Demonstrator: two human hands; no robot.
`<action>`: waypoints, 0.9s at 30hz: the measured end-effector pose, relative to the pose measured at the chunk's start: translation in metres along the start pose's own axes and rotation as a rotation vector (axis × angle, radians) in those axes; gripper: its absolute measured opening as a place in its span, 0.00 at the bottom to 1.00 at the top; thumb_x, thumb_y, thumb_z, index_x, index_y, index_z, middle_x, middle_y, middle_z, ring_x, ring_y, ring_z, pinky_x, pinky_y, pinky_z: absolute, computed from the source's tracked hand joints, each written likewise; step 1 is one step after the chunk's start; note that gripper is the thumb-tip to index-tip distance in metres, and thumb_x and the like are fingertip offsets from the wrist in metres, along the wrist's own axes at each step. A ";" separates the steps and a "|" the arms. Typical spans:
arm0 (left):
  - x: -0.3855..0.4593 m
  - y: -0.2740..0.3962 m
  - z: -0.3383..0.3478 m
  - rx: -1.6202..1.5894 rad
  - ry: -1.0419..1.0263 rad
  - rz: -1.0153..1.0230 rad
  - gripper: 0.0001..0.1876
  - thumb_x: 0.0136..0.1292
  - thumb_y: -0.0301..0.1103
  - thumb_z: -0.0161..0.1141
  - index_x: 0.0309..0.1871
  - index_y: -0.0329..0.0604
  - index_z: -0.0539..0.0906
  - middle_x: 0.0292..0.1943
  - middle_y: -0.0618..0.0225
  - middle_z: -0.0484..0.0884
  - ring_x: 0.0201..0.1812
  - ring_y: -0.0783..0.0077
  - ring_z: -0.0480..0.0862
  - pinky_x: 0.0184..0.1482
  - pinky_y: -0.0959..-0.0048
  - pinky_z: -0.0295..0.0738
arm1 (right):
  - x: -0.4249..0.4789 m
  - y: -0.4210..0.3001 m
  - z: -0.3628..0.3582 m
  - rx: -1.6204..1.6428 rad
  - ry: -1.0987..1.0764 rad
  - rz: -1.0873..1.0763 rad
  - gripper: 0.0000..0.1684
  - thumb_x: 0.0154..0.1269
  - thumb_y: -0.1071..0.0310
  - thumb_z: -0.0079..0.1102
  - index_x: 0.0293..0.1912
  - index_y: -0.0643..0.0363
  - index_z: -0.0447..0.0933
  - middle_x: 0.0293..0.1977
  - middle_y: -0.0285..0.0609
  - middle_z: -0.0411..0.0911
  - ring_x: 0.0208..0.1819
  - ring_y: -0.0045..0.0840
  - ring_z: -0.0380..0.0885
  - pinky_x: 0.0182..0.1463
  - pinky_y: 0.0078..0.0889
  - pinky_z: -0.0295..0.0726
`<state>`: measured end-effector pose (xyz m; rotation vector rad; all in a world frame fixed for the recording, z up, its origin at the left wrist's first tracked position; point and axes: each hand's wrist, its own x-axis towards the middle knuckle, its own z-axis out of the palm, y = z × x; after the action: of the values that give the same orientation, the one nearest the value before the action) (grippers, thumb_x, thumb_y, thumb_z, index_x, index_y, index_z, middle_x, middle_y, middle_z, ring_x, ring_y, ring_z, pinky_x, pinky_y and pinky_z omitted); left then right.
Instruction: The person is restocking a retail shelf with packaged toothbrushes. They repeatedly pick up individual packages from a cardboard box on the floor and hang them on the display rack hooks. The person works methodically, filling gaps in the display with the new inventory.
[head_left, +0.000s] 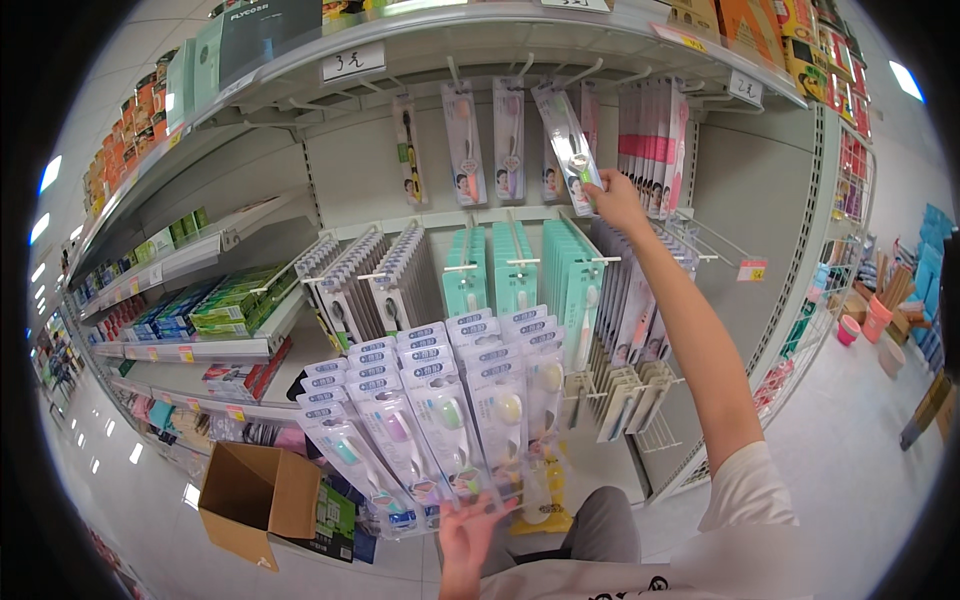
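Observation:
My right hand (621, 202) grips the lower end of a blister-packed toothbrush (564, 133), its top tilted left near the upper pegs. I cannot tell whether its hole is on a peg. My left hand (469, 525) supports from below a large fanned batch of packaged toothbrushes (450, 420), with teal, purple, green and yellow heads, in several rows. Single toothbrush packs (463, 142) hang on the upper pegs beside the right hand. Just right of that hand hangs a row of pink-banded packs (651, 142).
Lower pegs carry mint-green toothbrush packs (577, 292) and black-headed ones (367, 285). Toothpaste boxes (240, 300) fill a left shelf. An open cardboard box (259, 491) stands at lower left. Price tags hang from the upper shelf (487, 30); a bare peg (709, 244) projects at right.

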<state>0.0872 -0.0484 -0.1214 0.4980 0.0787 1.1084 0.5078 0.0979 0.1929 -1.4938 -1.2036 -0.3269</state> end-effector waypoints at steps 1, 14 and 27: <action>0.001 0.001 0.003 -0.008 -0.004 -0.011 0.26 0.53 0.26 0.53 0.59 0.47 0.72 0.60 0.67 0.72 0.61 0.48 0.70 0.61 0.22 0.59 | 0.004 0.004 0.006 0.005 0.019 0.016 0.22 0.62 0.61 0.63 0.49 0.68 0.76 0.41 0.56 0.82 0.45 0.45 0.82 0.50 0.41 0.78; -0.002 0.001 -0.004 0.019 -0.040 0.020 0.27 0.55 0.30 0.53 0.62 0.47 0.71 0.54 0.69 0.80 0.67 0.41 0.67 0.59 0.24 0.61 | 0.043 0.019 0.030 -0.134 -0.143 0.089 0.25 0.64 0.56 0.57 0.43 0.75 0.77 0.42 0.67 0.79 0.48 0.54 0.79 0.52 0.46 0.77; -0.002 0.002 -0.003 0.004 -0.014 0.003 0.26 0.54 0.28 0.53 0.60 0.48 0.73 0.58 0.71 0.76 0.66 0.51 0.70 0.60 0.25 0.61 | 0.040 0.015 0.021 -0.387 -0.224 -0.060 0.26 0.61 0.58 0.62 0.49 0.73 0.75 0.38 0.58 0.82 0.43 0.42 0.82 0.48 0.39 0.79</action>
<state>0.0834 -0.0488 -0.1231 0.5095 0.0675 1.1071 0.5291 0.1376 0.2078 -1.8680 -1.4216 -0.4617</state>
